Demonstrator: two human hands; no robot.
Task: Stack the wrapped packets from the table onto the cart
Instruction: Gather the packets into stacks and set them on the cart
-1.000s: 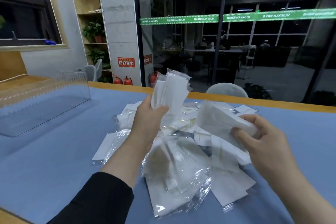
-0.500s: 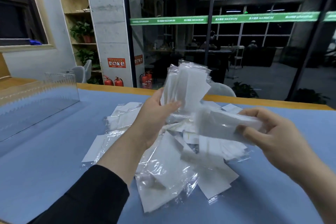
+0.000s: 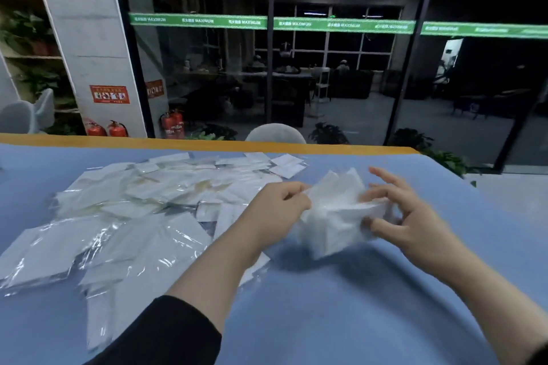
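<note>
Squaring a bundle of packets [image 3: 335,216] between both hands: left hand [image 3: 278,210] pinches one edge, right hand [image 3: 406,216] grips the other, above the table [image 3: 326,305], likely to carry as one.

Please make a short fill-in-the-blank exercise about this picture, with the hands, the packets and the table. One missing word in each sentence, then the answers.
1. The bundle of packets is held between ____ hands.
2. The table has a ____ cover.
3. The loose pile of packets lies on the side of the person's ____ hand.
4. The left forearm comes out of a ____ sleeve.

Answers: two; blue; left; black
</note>
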